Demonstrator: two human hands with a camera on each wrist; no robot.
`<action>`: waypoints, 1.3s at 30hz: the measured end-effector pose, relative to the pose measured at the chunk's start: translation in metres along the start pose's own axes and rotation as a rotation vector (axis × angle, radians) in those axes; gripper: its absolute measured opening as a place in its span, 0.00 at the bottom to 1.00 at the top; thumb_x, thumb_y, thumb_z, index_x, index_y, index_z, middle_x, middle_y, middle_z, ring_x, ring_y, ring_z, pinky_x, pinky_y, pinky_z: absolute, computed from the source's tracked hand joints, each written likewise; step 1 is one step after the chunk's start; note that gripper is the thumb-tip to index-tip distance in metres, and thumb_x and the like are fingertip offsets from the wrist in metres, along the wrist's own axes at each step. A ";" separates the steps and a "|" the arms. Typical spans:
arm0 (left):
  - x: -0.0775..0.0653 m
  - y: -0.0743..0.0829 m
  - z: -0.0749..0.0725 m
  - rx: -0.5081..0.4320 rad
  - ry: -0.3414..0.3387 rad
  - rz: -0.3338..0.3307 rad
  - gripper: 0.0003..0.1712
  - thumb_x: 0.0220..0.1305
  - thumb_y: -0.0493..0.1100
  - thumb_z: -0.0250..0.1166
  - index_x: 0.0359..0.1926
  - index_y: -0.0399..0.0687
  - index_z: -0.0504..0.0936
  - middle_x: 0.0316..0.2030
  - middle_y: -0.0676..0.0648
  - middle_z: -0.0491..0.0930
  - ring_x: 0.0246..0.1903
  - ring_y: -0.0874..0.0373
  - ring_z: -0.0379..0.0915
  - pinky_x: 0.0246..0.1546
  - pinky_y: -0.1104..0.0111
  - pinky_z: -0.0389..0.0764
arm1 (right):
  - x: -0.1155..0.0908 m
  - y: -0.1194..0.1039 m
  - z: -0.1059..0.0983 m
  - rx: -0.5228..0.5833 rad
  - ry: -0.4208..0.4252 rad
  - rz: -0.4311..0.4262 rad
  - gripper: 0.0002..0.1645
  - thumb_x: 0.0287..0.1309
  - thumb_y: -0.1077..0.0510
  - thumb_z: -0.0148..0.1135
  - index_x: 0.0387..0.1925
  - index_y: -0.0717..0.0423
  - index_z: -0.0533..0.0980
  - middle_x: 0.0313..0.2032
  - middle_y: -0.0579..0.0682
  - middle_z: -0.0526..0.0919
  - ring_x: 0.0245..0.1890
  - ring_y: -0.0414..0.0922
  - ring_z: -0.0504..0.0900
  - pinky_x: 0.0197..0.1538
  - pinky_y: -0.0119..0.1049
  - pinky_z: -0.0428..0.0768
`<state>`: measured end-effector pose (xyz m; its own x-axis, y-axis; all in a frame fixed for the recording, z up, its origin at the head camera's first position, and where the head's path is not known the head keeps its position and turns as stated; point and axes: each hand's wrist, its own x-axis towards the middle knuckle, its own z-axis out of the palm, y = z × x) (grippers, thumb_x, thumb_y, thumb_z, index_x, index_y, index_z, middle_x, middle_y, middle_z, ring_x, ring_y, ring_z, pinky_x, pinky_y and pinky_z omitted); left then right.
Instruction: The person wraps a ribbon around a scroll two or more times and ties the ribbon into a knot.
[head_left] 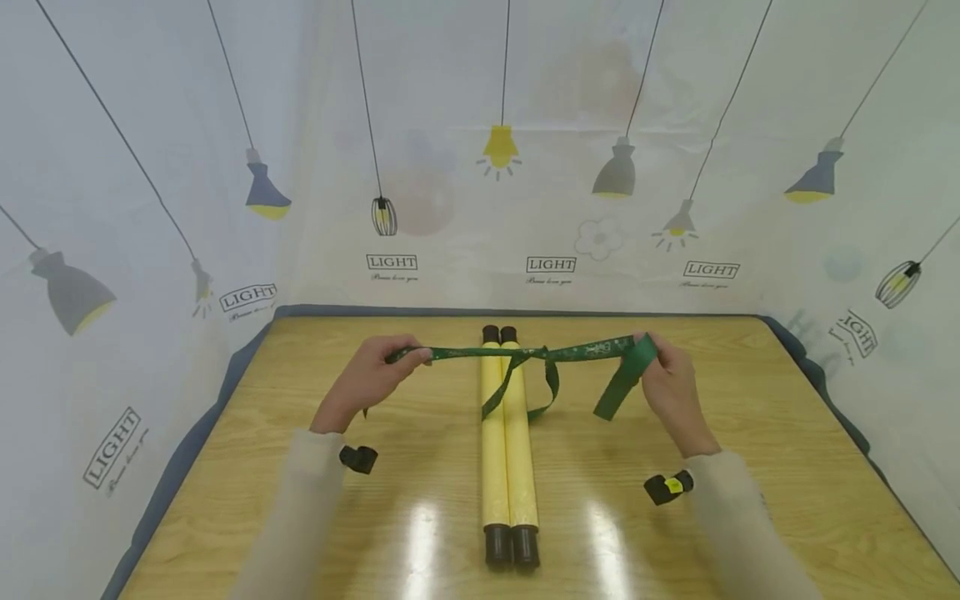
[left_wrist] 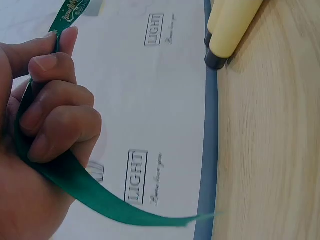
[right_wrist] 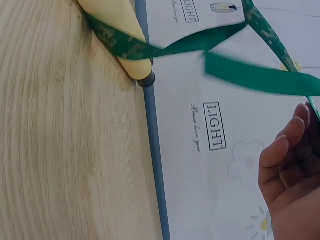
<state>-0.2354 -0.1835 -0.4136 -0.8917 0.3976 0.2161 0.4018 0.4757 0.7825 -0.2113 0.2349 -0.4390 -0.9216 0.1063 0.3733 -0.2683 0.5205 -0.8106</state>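
Two pale yellow rods (head_left: 507, 475) with dark end caps lie side by side on the wooden table. A green ribbon (head_left: 592, 349) with light printed lettering stretches across above them, crossing itself in a half knot, and a loop hangs down around the rods. My left hand (head_left: 369, 375) pinches one side of it between thumb and forefinger. In the left wrist view the other fingers curl over the ribbon (left_wrist: 107, 202), whose tail hangs below the palm. My right hand (head_left: 675, 392) pinches the other side, with a short tail dangling. The right wrist view partly cuts off that grip.
The wooden table (head_left: 315, 517) has a blue edging (head_left: 525, 312) at its back and sides. Pale cloth walls (head_left: 450, 100) printed with lamps and the word LIGHT enclose it on three sides. A small black wrist camera (head_left: 360, 459) sits by the left cuff, another (head_left: 666, 488) by the right.
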 end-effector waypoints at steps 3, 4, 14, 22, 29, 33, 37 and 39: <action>-0.009 -0.007 -0.011 -0.014 0.043 -0.028 0.20 0.72 0.60 0.55 0.40 0.54 0.85 0.15 0.49 0.62 0.15 0.57 0.51 0.21 0.64 0.64 | 0.000 0.004 -0.006 -0.014 0.030 0.014 0.31 0.77 0.43 0.42 0.28 0.61 0.76 0.18 0.53 0.76 0.15 0.44 0.65 0.20 0.35 0.66; -0.011 -0.009 -0.015 -0.015 0.057 -0.035 0.20 0.72 0.61 0.55 0.40 0.54 0.85 0.15 0.49 0.61 0.14 0.57 0.51 0.22 0.64 0.65 | 0.000 0.006 -0.007 -0.020 0.034 0.014 0.30 0.77 0.44 0.42 0.28 0.61 0.75 0.18 0.52 0.76 0.15 0.44 0.67 0.20 0.34 0.67; -0.034 -0.029 -0.045 -0.053 0.197 -0.139 0.25 0.72 0.60 0.55 0.42 0.43 0.83 0.15 0.50 0.59 0.16 0.58 0.53 0.42 0.55 0.78 | -0.008 0.024 -0.020 -0.052 0.090 0.064 0.24 0.76 0.53 0.42 0.36 0.64 0.80 0.19 0.54 0.76 0.18 0.43 0.73 0.21 0.32 0.72; -0.051 -0.046 -0.062 0.006 0.273 -0.227 0.28 0.72 0.60 0.54 0.41 0.38 0.82 0.18 0.50 0.60 0.19 0.57 0.55 0.37 0.60 0.73 | -0.011 0.044 -0.035 -0.132 0.121 0.143 0.21 0.70 0.62 0.42 0.47 0.63 0.82 0.21 0.53 0.79 0.18 0.41 0.74 0.20 0.31 0.73; -0.064 -0.058 -0.074 -0.010 0.300 -0.349 0.24 0.74 0.55 0.54 0.40 0.37 0.81 0.18 0.53 0.59 0.13 0.63 0.47 0.16 0.68 0.61 | -0.013 0.062 -0.052 -0.146 0.187 0.235 0.20 0.71 0.56 0.47 0.42 0.63 0.83 0.18 0.47 0.77 0.15 0.38 0.73 0.16 0.30 0.70; -0.069 -0.061 -0.074 -0.011 0.283 -0.385 0.23 0.75 0.54 0.54 0.39 0.36 0.82 0.18 0.52 0.60 0.14 0.63 0.48 0.16 0.68 0.61 | -0.015 0.071 -0.060 -0.156 0.186 0.229 0.20 0.71 0.57 0.45 0.39 0.63 0.83 0.17 0.50 0.77 0.12 0.39 0.70 0.13 0.32 0.68; -0.073 -0.064 -0.073 0.018 0.286 -0.443 0.24 0.75 0.53 0.53 0.38 0.35 0.82 0.22 0.50 0.66 0.17 0.60 0.53 0.25 0.66 0.67 | -0.019 0.078 -0.066 -0.240 0.161 0.228 0.21 0.70 0.58 0.44 0.37 0.64 0.83 0.19 0.53 0.79 0.14 0.40 0.71 0.17 0.33 0.70; -0.075 -0.067 -0.073 0.034 0.284 -0.475 0.23 0.75 0.51 0.53 0.38 0.34 0.82 0.25 0.49 0.68 0.19 0.59 0.54 0.28 0.64 0.67 | -0.021 0.081 -0.069 -0.279 0.129 0.246 0.22 0.69 0.59 0.43 0.40 0.65 0.83 0.21 0.54 0.81 0.18 0.40 0.73 0.20 0.34 0.71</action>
<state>-0.2106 -0.3023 -0.4393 -0.9957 -0.0920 -0.0034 -0.0562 0.5780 0.8141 -0.1943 0.3333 -0.4812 -0.9013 0.3529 0.2511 0.0592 0.6748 -0.7356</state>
